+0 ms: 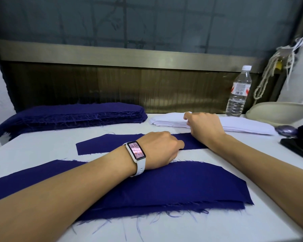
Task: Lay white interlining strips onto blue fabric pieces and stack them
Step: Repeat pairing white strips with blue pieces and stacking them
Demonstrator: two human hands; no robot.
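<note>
A single blue fabric piece [101, 144] lies flat in the middle of the white table. My left hand [162, 149], with a white smartwatch on the wrist, rests on it with curled fingers; what the fingers hold is hidden. Behind it, my right hand [204, 124] reaches to the stack of white interlining strips [243, 125] and pinches the stack's near edge. A tall pile of blue fabric pieces [73, 116] sits at the back left. Nearest me lies a low stack of blue pieces [173, 186] with frayed edges, partly under my left forearm.
A plastic water bottle [239, 91] stands at the back right beside a pale bowl-shaped object [276, 112]. A dark flat object [297, 147] and a purple rounded thing [286, 131] lie at the right edge. A wooden wall panel [129, 84] borders the table behind.
</note>
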